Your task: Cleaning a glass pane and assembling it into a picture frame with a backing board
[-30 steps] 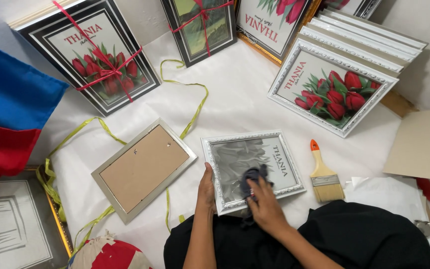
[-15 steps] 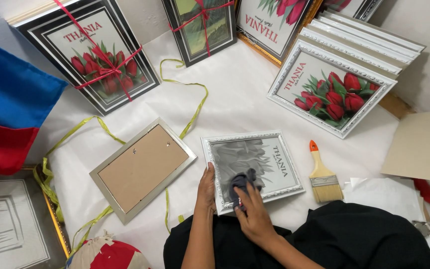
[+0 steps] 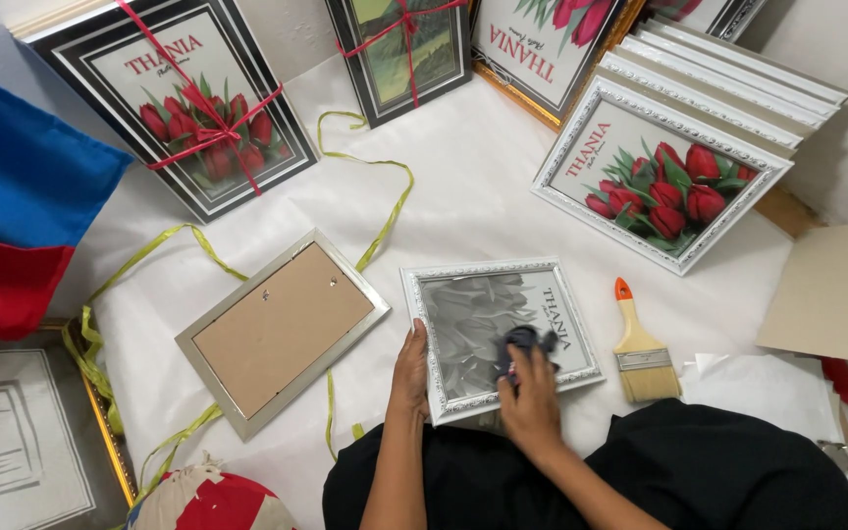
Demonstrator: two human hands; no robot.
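A small picture frame (image 3: 499, 329) with a white ornate border and a grey print lies face up on the white sheet, right in front of me. My left hand (image 3: 411, 371) rests on its left edge, fingers along the border. My right hand (image 3: 530, 399) presses a dark blue cloth (image 3: 523, 344) onto the glass near the frame's lower right part.
A frame lying face down (image 3: 282, 330) sits to the left, with yellow-green ribbon (image 3: 385, 211) trailing around it. A paintbrush (image 3: 638, 345) lies to the right. Larger framed tulip prints (image 3: 662, 173) lean at the back. Cardboard (image 3: 836, 292) at right, blue and red fabric (image 3: 12, 216) at left.
My right hand has slid the cloth over the glass, first left and down, then back toward the right. The left hand has stayed on the frame's edge.
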